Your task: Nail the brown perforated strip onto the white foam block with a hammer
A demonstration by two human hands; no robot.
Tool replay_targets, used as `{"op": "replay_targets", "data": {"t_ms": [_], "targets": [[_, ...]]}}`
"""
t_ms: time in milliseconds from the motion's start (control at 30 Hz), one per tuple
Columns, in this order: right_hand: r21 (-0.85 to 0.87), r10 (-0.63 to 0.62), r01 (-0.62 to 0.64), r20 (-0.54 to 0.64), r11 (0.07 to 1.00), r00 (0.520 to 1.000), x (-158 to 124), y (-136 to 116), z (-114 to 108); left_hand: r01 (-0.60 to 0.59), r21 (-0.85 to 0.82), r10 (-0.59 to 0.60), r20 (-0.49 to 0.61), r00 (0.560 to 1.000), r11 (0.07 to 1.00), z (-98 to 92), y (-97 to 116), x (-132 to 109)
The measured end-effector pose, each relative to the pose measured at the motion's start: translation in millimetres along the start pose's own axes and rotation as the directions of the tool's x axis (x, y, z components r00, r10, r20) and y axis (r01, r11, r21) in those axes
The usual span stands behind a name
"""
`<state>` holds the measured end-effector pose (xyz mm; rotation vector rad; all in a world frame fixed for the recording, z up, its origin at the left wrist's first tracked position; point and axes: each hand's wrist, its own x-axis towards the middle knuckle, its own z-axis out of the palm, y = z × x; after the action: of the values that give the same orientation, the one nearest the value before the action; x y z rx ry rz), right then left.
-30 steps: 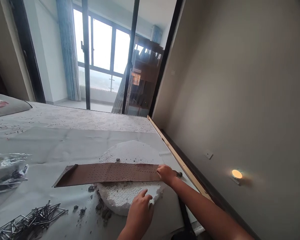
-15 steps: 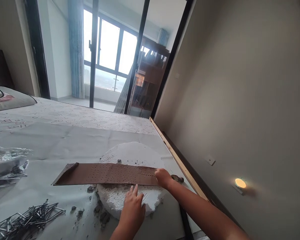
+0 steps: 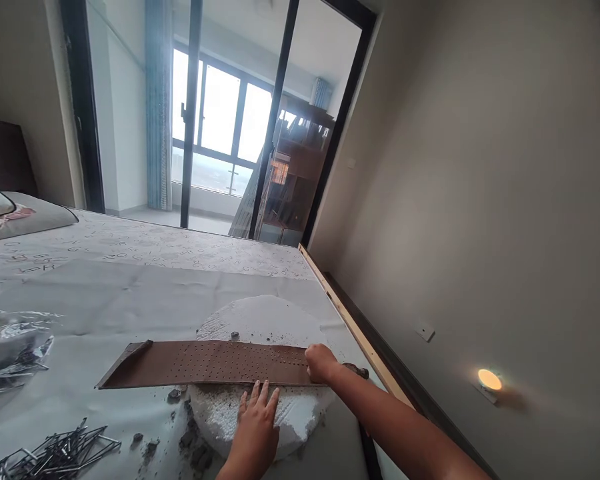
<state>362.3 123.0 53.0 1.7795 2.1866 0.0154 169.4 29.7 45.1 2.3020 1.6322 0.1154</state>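
Observation:
A long brown strip [image 3: 220, 363] dotted with small holes lies across a round white foam block [image 3: 265, 313], its left end folded over. My right hand [image 3: 321, 364] is closed at the strip's right end; what its fingers hold is hidden. My left hand [image 3: 256, 420] has its fingers spread, the tips at the strip's lower edge over the foam. Part of a dark tool head [image 3: 357, 371] shows just beyond my right hand. Dark crumbs [image 3: 200, 457] lie left of the foam.
A pile of nails [image 3: 63, 453] is at the lower left, below a clear plastic bag [image 3: 15, 353]. A grey sheet [image 3: 145, 293] covers the patterned bed surface. A wooden rail [image 3: 353, 323] runs along the right edge beside the wall.
The view has tilted up slightly, so the strip and foam sit lower. My left hand has shifted a little left, its fingers more spread. My right hand stays at the strip's right end.

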Motion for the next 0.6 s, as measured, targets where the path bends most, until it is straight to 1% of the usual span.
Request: {"op": "replay_targets", "data": {"t_ms": [267,433,600], "targets": [[0.058,-0.100,0.102,-0.048,0.993,0.994,2,8,5,0.009,-0.018,-0.009,-0.014,1.000,1.000,3.7,-6,3],[0.082,-0.120,0.124,-0.057,0.989,0.991,2,7,12,0.024,-0.040,-0.022,0.032,0.999,0.999,2.8,-6,2],[0.090,-0.159,0.166,-0.084,0.982,0.984,-2,11,16,0.016,-0.062,-0.017,0.000,1.000,0.998,10.8,-8,3]]}}
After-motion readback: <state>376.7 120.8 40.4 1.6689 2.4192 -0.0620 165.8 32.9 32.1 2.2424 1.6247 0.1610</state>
